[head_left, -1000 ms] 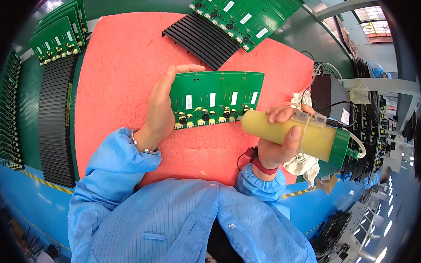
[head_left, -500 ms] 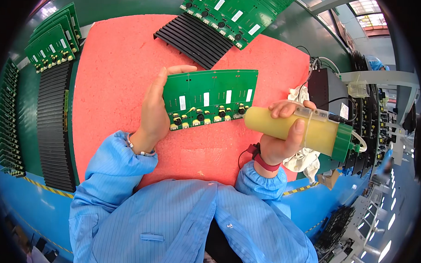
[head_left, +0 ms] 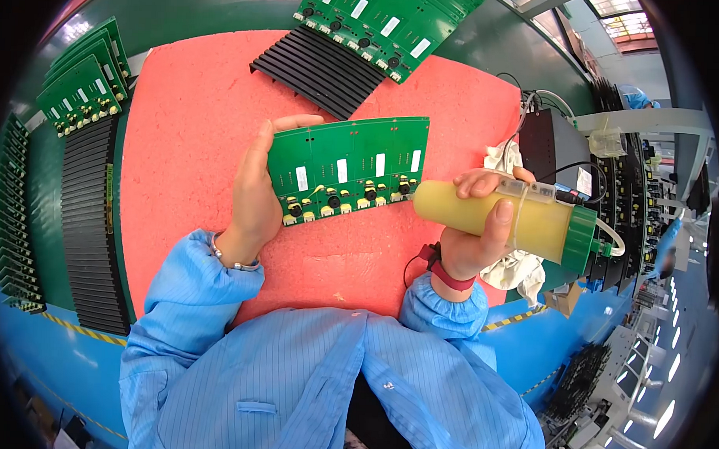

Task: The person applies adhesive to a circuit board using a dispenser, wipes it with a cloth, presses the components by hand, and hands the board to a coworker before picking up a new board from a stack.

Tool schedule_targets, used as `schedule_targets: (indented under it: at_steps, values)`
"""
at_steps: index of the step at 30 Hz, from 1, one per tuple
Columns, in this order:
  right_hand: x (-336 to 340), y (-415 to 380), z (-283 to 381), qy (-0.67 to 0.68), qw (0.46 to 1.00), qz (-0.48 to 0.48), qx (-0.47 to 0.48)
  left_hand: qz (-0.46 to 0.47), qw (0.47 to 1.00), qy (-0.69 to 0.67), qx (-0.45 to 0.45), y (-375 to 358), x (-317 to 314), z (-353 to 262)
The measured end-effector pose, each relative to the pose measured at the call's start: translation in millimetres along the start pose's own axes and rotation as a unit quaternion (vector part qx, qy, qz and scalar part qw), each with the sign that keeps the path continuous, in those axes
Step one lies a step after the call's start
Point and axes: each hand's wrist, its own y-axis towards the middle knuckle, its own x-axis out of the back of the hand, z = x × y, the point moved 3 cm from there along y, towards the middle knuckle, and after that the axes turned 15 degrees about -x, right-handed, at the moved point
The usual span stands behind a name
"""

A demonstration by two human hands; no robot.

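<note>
My left hand [head_left: 258, 185] is closed on the left end of a green circuit board [head_left: 350, 157], its fingers reaching behind it. The board stands tilted above the pink mat [head_left: 197, 124], with white labels, black round parts and yellowish glue-like blobs along its lower edge. In my right hand [head_left: 482, 221] is a glue syringe barrel [head_left: 534, 227] filled with yellow paste, lying nearly level. A green cap with a clear hose closes its right end. Its left end is right at the board's lower right corner, where the tip is hidden.
A black slotted rack [head_left: 317, 73] holds more green boards [head_left: 382, 23] at the back. To the left, another long black rack [head_left: 90, 223] carries several upright boards [head_left: 83, 88]. A white cloth [head_left: 516, 273] and a black box [head_left: 548, 152] with cables lie on the right.
The whole view has shifted slightly, so the board, both hands and the racks appear a little further left. Both hands keep their grips.
</note>
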Motion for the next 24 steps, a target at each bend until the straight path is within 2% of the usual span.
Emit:
schedule_targets:
  at_steps: [4, 7, 24]
  values:
    - [2, 2, 2, -0.007, 1.000, 0.014, -0.009, 0.000, 1.000, -0.002, -0.001, 0, 0, 0]
    - [8, 4, 4, 0.050, 0.999, -0.011, -0.017, 0.002, 1.000, 0.001, -0.002, 0, 0, -1]
    - [14, 7, 4, -0.001, 0.999, -0.034, -0.011, 0.006, 1.000, 0.020, -0.013, 0, -1, -1]
